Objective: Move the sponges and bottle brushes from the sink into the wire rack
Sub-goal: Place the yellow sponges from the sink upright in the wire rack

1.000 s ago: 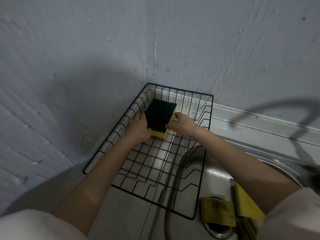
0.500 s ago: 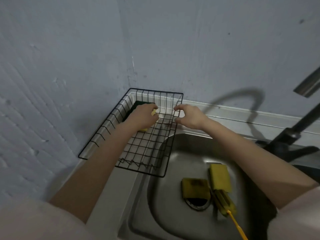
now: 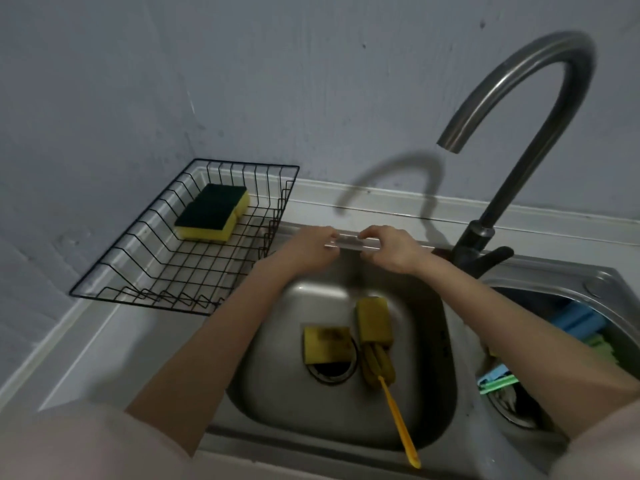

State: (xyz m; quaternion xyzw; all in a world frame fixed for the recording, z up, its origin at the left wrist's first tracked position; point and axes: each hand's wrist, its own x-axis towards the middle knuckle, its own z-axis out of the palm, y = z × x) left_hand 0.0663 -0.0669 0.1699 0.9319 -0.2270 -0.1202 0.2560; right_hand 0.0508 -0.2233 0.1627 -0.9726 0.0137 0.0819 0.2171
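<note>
A black wire rack (image 3: 138, 304) stands on the counter at the left, and two green-topped yellow sponges (image 3: 211, 213) lie side by side at its far end. In the steel sink (image 3: 277, 393) a worn yellow sponge (image 3: 327, 344) lies over the drain. A second yellow sponge (image 3: 374, 323) lies just right of it. A bottle brush (image 3: 398, 420) with a yellow handle points toward me beside them. My left hand (image 3: 308, 249) and my right hand (image 3: 388, 249) hover close together over the sink's back rim, fingers loosely curled and holding nothing.
A tall dark curved faucet (image 3: 519, 133) rises at the back right of the sink. A second basin (image 3: 588, 292) at the right holds blue and green items (image 3: 581, 320). The wall corner stands right behind the rack.
Both hands let go of the sponges in the rack and moved right, to above the sink's back rim. The view swung right toward the sink.
</note>
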